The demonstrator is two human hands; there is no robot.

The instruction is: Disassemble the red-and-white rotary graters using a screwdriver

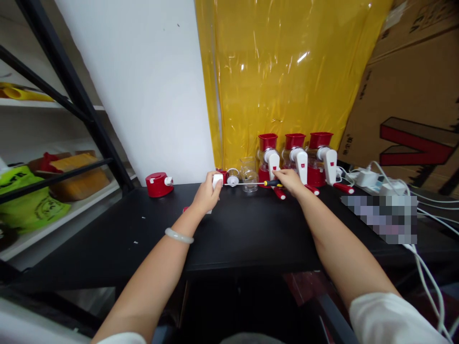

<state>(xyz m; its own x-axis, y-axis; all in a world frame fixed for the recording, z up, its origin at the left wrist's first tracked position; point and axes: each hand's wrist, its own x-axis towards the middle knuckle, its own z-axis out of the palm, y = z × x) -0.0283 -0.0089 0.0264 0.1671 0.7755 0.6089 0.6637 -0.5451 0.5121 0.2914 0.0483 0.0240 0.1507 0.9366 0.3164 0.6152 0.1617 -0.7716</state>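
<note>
My left hand [207, 193] is closed round a white part [217, 179] near the middle of the black table [236, 239]. My right hand [289, 180] grips the black and yellow handle of a screwdriver [272, 183]. Its thin shaft points left, its tip close to the white part; whether they touch is unclear. Behind the shaft stand a clear plastic piece [250, 177] and a round metallic disc [233, 177]. Something red and white, partly hidden by my left wrist, lies on the table.
Three red and white crank machines [268, 160], [296, 160], [322, 160] stand at the back right. A red round base [159, 185] sits at the left. White cables and plugs [367, 177] lie at the right, beside a cardboard box [405, 95]. Shelves [71, 198] stand far left.
</note>
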